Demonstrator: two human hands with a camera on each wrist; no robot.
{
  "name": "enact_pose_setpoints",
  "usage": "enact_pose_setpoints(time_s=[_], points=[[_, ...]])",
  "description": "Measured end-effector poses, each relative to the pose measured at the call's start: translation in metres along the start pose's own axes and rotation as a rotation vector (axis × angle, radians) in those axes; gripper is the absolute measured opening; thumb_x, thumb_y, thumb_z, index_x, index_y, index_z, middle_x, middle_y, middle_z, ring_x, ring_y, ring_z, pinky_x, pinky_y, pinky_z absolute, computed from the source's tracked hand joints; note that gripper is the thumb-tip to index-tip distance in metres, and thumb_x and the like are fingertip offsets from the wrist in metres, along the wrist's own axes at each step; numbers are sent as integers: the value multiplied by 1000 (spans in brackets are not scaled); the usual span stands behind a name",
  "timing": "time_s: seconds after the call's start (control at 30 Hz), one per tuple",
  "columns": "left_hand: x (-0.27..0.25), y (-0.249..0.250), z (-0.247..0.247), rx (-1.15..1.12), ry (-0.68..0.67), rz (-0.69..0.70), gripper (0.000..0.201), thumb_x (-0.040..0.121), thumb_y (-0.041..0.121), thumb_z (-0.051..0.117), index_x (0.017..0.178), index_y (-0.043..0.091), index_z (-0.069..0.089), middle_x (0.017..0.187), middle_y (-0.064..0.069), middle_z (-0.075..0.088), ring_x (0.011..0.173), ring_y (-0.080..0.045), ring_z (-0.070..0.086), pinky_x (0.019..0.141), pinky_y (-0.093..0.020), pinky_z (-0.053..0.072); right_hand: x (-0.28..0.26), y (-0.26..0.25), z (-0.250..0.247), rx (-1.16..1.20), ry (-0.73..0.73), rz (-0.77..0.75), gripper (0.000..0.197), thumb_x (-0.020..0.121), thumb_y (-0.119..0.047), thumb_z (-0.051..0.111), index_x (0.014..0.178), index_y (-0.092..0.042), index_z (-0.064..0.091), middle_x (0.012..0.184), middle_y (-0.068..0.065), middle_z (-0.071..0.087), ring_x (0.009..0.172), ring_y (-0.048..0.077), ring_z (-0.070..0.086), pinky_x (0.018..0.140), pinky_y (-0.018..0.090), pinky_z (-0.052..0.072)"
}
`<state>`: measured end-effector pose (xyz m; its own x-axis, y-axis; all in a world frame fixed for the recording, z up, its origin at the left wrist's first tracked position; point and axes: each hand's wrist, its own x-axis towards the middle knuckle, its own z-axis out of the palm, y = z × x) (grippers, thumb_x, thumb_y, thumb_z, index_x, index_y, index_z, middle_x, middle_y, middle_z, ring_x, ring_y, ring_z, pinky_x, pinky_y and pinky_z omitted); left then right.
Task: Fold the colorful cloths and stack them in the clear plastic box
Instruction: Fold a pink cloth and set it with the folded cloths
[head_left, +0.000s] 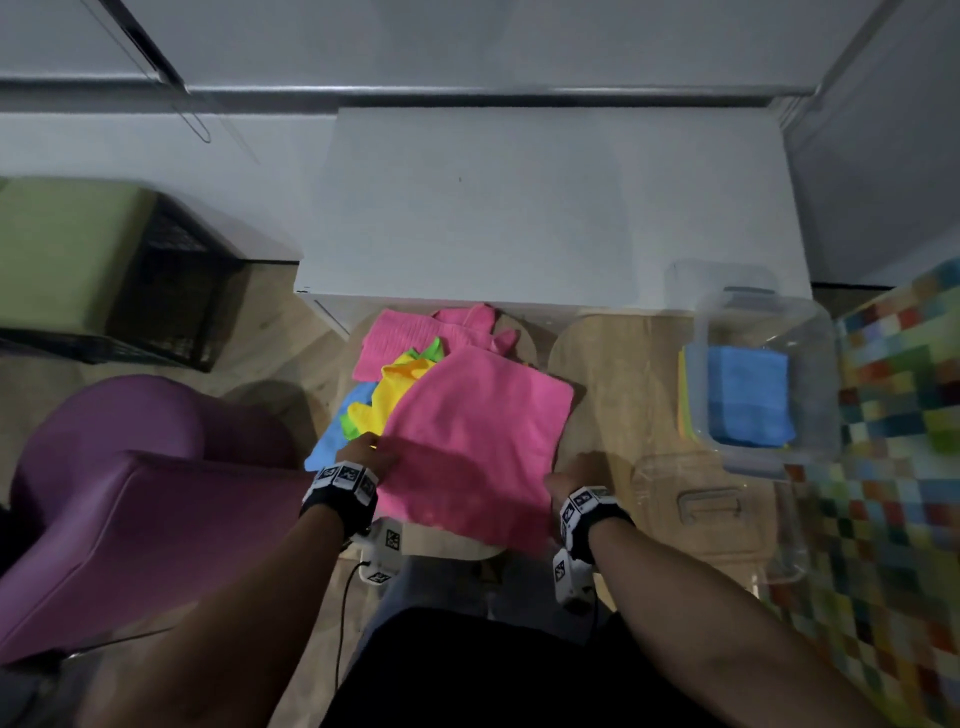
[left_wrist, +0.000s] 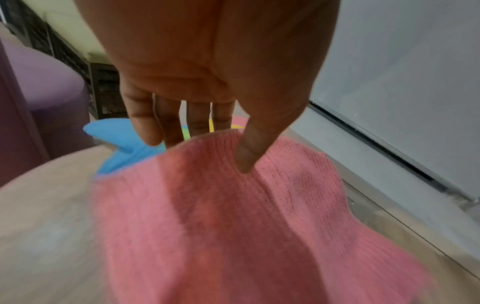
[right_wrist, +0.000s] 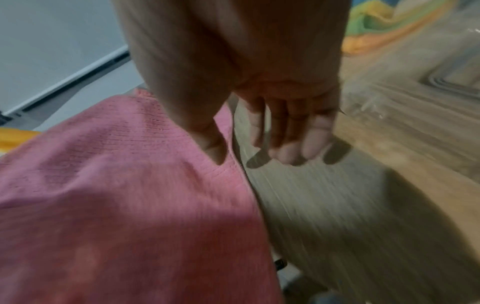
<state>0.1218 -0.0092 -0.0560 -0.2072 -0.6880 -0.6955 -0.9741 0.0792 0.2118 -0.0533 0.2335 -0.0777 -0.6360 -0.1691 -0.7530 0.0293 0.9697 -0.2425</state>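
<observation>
Pink cloth (head_left: 467, 441): lay spread across the near middle of the wooden surface (head_left: 608, 374), its near edge lifted. Left hand (head_left: 370, 453): at the cloth's near left corner; the left wrist view showed the thumb (left_wrist: 250, 152) on top of the edge and the fingers (left_wrist: 145, 127) behind it, pinching the fabric. Right hand (head_left: 581, 474): at the cloth's near right corner; in the right wrist view the thumb (right_wrist: 215, 148) pressed on the pink edge while the fingers (right_wrist: 298, 144) hung straight and slightly apart beside it over the bare wood; that view was blurred, and whether the fingers closed under the edge could not be told. Heap of unfolded cloths (head_left: 400, 379): a second pink one, yellow, green and blue, lay toward the far left of the surface, partly under the spread pink cloth. Clear plastic box (head_left: 810, 364): stood at the right edge of the surface, holding a folded blue cloth (head_left: 748, 400) on top of other folded cloths. Clear lid (head_left: 711, 506): lay flat at the near right corner, just beside the box. Purple chair (head_left: 119, 499): stood off the left edge.
</observation>
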Motion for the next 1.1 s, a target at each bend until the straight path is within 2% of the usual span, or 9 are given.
enact_pose_setpoints(time_s=[0.13, 0.27, 0.37, 0.47, 0.6, 0.7, 0.83, 0.93, 1.1], points=[[7, 19, 6, -103, 36, 2, 46, 82, 51, 65, 114, 18, 62, 105, -9, 64, 105, -30, 60, 85, -29, 44, 29, -10, 13, 82, 28, -69, 50, 57, -53, 69, 89, -14, 70, 87, 1, 69, 74, 17, 64, 69, 27, 53], [15, 30, 8, -66, 91, 83, 55, 79, 62, 59, 110, 17, 63, 100, -8, 68, 99, -32, 62, 96, -44, 46, 27, -26, 18, 381, 15, 22, 40, 77, -21, 77, 109, -6, 59, 100, 7, 68, 89, 23, 65, 74, 27, 50], [17, 33, 8, -11, 86, 149, 36, 86, 51, 58, 96, 16, 64, 85, -8, 65, 87, -31, 64, 80, -35, 50, 25, -29, 25, 417, 8, 110, 47, 83, -3, 66, 126, -5, 45, 116, 13, 61, 102, 29, 62, 76, 30, 48], [12, 39, -3, -49, 50, 180, 31, 90, 41, 57, 87, 11, 62, 70, -3, 55, 73, -26, 56, 64, -28, 39, 19, -27, 23, 466, 15, 27, 28, 79, -4, 67, 103, -12, 55, 97, 9, 63, 91, 27, 62, 70, 29, 48], [15, 50, -30, -121, 92, 263, 32, 92, 39, 57, 82, 8, 60, 75, -11, 56, 76, -25, 52, 66, -29, 34, 0, -34, -18, 695, 212, -131, 7, 81, -14, 63, 78, -17, 58, 82, 10, 65, 77, 23, 58, 70, 31, 46], [17, 70, -57, -215, 82, 365, 33, 90, 42, 60, 82, 10, 61, 76, -11, 58, 73, -23, 52, 60, -29, 35, -8, -50, -68, 775, 231, -243, 8, 82, -8, 64, 83, -16, 63, 83, -1, 66, 76, 14, 59, 64, 23, 48], [15, 99, -84, -365, 104, 425, 42, 85, 50, 63, 84, 9, 66, 71, -9, 60, 67, -19, 52, 55, -26, 40, -10, -67, -121, 822, 199, -299, 14, 83, -8, 66, 92, -18, 70, 96, 2, 70, 88, 23, 67, 73, 39, 60], [15, 115, -101, -486, 141, 455, 31, 90, 41, 61, 85, 11, 66, 64, -3, 58, 61, -17, 51, 45, -16, 39, -17, -78, -155, 820, 108, -348, 26, 82, -9, 71, 106, -18, 71, 104, 4, 69, 80, 15, 67, 58, 25, 57], [15, 128, -127, -595, 231, 455, 37, 80, 50, 70, 81, 13, 64, 68, -1, 62, 61, -16, 55, 53, -22, 40, -24, -94, -185, 517, 262, -479, 41, 79, 3, 67, 113, -19, 69, 103, -7, 62, 95, 11, 59, 81, 19, 48]])
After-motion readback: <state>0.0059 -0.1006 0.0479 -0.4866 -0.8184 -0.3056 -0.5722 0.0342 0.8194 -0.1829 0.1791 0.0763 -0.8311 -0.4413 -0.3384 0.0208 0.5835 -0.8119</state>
